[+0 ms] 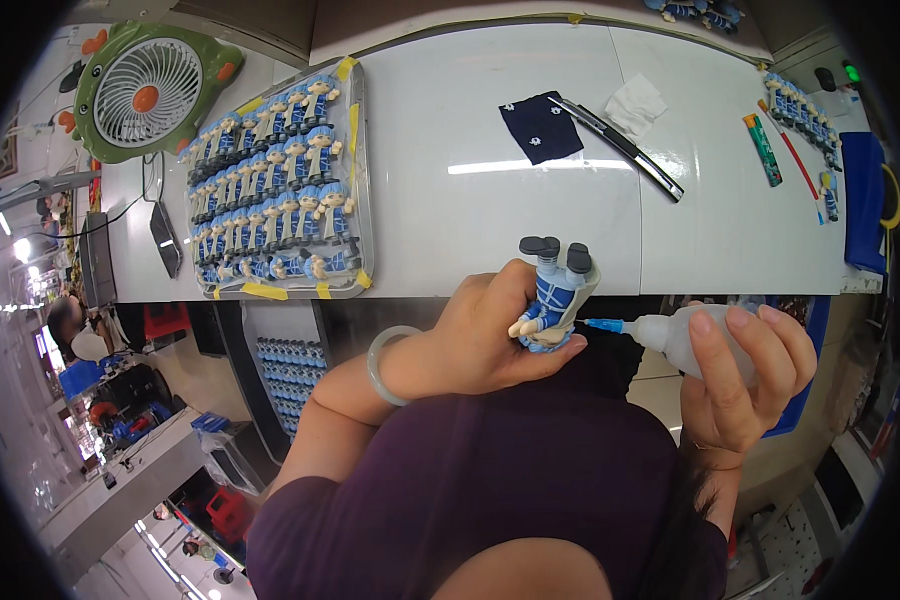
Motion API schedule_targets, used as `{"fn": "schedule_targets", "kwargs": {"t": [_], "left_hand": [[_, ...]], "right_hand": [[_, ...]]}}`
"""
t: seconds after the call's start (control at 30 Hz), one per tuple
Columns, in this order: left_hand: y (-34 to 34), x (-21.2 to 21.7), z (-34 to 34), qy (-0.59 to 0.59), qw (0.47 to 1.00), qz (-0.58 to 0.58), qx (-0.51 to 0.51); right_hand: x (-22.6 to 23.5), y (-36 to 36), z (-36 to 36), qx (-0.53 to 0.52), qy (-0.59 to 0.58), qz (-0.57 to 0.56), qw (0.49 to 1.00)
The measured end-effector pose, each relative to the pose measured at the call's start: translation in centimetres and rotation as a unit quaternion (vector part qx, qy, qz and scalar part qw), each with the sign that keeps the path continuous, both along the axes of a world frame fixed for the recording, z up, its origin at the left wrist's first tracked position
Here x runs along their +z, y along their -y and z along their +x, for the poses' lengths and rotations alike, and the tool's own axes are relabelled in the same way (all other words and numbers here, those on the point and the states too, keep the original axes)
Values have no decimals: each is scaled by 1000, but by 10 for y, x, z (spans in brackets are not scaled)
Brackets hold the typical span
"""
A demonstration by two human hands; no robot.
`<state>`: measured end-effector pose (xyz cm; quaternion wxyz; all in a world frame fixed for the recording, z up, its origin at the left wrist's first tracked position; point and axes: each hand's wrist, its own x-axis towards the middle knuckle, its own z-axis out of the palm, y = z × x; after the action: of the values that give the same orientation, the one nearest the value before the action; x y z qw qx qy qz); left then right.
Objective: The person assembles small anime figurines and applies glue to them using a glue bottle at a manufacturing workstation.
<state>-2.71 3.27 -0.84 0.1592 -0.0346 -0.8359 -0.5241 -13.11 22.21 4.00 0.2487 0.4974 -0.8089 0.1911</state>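
Upside down in my left hand [495,325] is a small painted figurine [555,290] with blue and cream clothes, its dark feet pointing up. My left fingers and thumb are closed round its head end, just over the table's front edge. My right hand [745,375] grips a translucent white squeeze bottle [700,340] fitted with a blue needle tip. The tip points left at the figurine's lower side, very close to it; whether it touches I cannot tell. Part of the figurine is hidden by my left fingers.
A tray [363,200] holds rows of similar figurines at the left, beside a green fan [155,90]. On the white table [420,140] lie a dark cloth [540,128], a black slim tool [620,148], a white tissue [635,105] and a green tube [762,150]. More figurines stand far right.
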Motion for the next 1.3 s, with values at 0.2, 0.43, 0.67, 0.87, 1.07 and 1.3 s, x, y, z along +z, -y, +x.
{"fn": "schedule_targets", "kwargs": {"t": [0.2, 0.43, 0.67, 0.87, 1.07, 1.3], "left_hand": [[1, 0, 3, -4, 1000, -14, 6], [1, -1, -2, -6, 1000, 2, -7], [1, 1, 1, 126, 907, 396, -63], [3, -9, -3, 238, 686, 630, -275], [-2, -21, -5, 280, 622, 663, -308], [-3, -2, -6, 64, 982, 169, -47]], "right_hand": [[-2, 1, 0, 5, -4, 3, 1000], [-1, -1, -1, -5, 5, 4, 1000], [-32, 4, -23, -2, 284, -202, 937], [-49, 23, -22, 185, 725, -297, 593], [-49, 37, -18, 304, 712, -257, 578], [-51, 32, -6, 255, 622, -294, 679]]}}
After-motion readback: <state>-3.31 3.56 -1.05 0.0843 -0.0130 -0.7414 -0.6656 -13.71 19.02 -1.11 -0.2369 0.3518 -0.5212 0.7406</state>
